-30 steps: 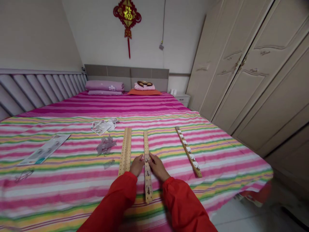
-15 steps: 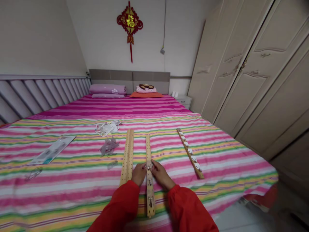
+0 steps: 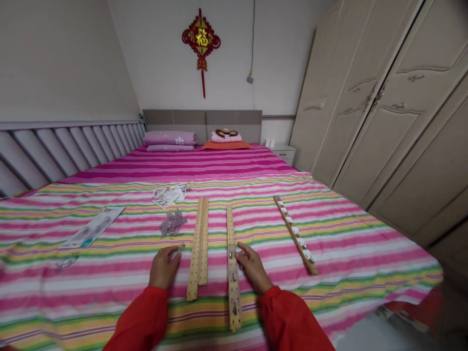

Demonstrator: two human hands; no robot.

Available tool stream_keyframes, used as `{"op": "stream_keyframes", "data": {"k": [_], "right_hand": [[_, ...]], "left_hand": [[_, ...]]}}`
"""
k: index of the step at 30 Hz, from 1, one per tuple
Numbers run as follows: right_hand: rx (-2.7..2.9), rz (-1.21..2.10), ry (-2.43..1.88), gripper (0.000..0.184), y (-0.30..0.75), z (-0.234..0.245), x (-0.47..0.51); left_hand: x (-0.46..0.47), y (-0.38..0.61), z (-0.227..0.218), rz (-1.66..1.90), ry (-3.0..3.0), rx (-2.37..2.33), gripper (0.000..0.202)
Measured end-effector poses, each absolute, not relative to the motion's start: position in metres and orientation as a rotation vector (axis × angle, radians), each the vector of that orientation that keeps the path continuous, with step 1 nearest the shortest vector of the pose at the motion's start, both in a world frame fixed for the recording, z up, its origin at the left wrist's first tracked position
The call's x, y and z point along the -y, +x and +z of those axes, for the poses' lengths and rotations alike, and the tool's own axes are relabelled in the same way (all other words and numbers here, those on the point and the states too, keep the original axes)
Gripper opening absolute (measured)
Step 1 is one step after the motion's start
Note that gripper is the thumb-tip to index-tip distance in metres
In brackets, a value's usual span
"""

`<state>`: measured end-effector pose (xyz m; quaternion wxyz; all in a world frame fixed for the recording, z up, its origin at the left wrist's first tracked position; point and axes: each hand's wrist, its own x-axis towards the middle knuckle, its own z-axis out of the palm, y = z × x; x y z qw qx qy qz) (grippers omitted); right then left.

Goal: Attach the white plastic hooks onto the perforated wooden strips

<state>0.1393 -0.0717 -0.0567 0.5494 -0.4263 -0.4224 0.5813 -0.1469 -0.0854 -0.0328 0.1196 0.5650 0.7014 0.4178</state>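
Note:
My left hand (image 3: 164, 265) reaches out left of the wooden strips, thumb and forefinger apart at a small clear plastic piece (image 3: 180, 249) on the bed. Beside a perforated wooden strip (image 3: 230, 226), my right hand (image 3: 253, 267) has its fingers apart, the tips against the strip's right edge near a small metal hook (image 3: 231, 254). Two more hooks sit lower on that strip, one of them a silver hook (image 3: 234, 276). Between my hands lies a pair of bare perforated strips (image 3: 199, 239), side by side.
On the right lies a strip with several white round pieces (image 3: 294, 230). Left of the strips are a pile of clear plastic bits (image 3: 173, 223), crumpled packaging (image 3: 170, 196), a long clear packet (image 3: 93, 228) and thin wire-like items (image 3: 68, 262). A striped sheet (image 3: 120, 292) covers the bed.
My left hand has left the hook on the middle strip and moved left, past the bare strips, to the small clear piece. The right hand stays by the strip. The view has shifted slightly.

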Motion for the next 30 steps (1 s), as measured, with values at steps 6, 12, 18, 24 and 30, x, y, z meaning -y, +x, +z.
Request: {"op": "stream_keyframes", "data": {"k": [6,12,18,24,30], "right_hand": [[0.991,1.389,-1.020,0.051,0.142,-0.057,0.072],[0.992,1.432,-1.027,0.055,0.145,-0.059,0.073],[0.989,1.434,-1.018,0.051,0.145,-0.061,0.072],[0.998,1.444,-0.992,0.047,0.145,-0.060,0.072],[0.976,1.467,-0.992,0.046,0.146,-0.058,0.073]], "left_hand": [[0.074,-0.141,-0.033,1.110,1.865,-2.154,0.023],[0.066,-0.140,-0.031,1.047,1.855,-2.201,0.016],[0.064,-0.153,-0.036,1.076,1.718,-2.290,0.030],[0.060,-0.163,-0.034,1.081,1.333,-2.211,0.038],[0.069,-0.160,-0.021,1.176,1.169,-1.976,0.040]]}}
